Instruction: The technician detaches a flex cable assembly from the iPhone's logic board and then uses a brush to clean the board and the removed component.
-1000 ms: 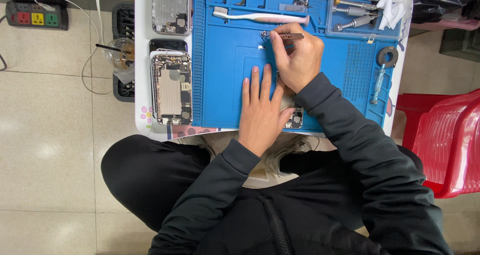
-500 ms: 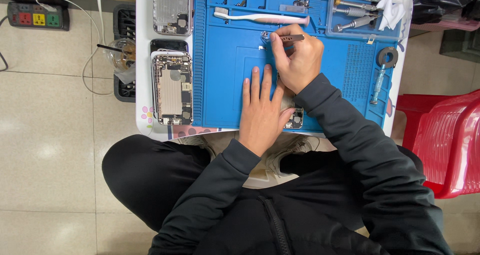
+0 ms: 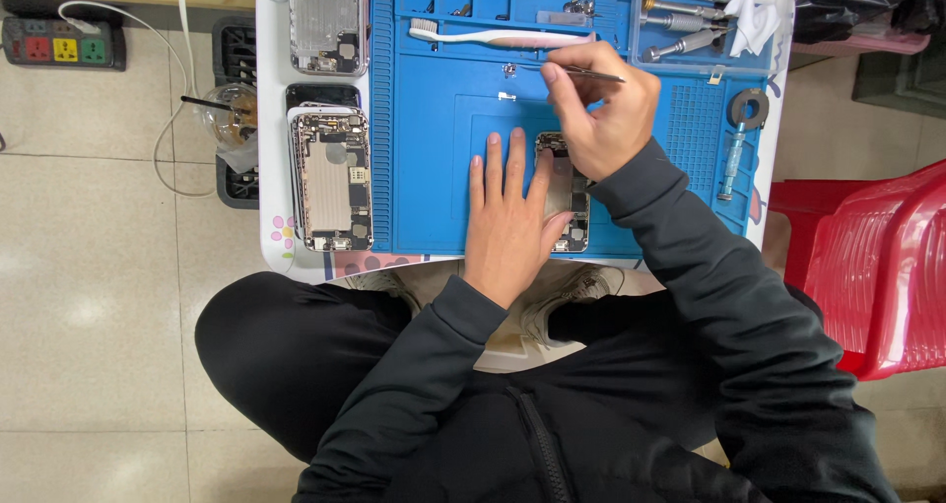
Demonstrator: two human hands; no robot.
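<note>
The blue silicone repair mat (image 3: 434, 138) covered most of the small white table (image 3: 271, 148) and served as the reference for all positions noted here. Near the mat's front edge lay a small opened phone body with its circuitry exposed (image 3: 564, 193), long side running front to back. The left hand (image 3: 507, 222) rested flat on the mat, fingers extended and slightly spread, palm down; its thumb side touched the phone's left edge, and it gripped nothing. The right hand (image 3: 601, 109) was positioned above the phone's far end, fingers curled in a pinch on a pair of thin metal tweezers (image 3: 589, 71) (the tips pointed toward the mat's right side, and whether they carried anything could not be determined). The right wrist overlapped part of the phone.

Across the mat's rear section lay a white toothbrush with a pink stripe (image 3: 498, 37), roughly parallel to the rear edge. A clear plastic tray of metal screwdriver handles (image 3: 690, 15) sat at the mat's rear right corner, with a crumpled white cloth (image 3: 754, 15) on it. A dark ring-shaped spool (image 3: 749, 109) lay on the mat's right margin.

Left of the mat, on the table, rested a larger opened silver phone chassis (image 3: 330, 178), and a second silver chassis (image 3: 327, 20) sat behind it. A red plastic chair (image 3: 887, 267) stood well to the right of the mat, on the tiled floor (image 3: 89, 296).
</note>
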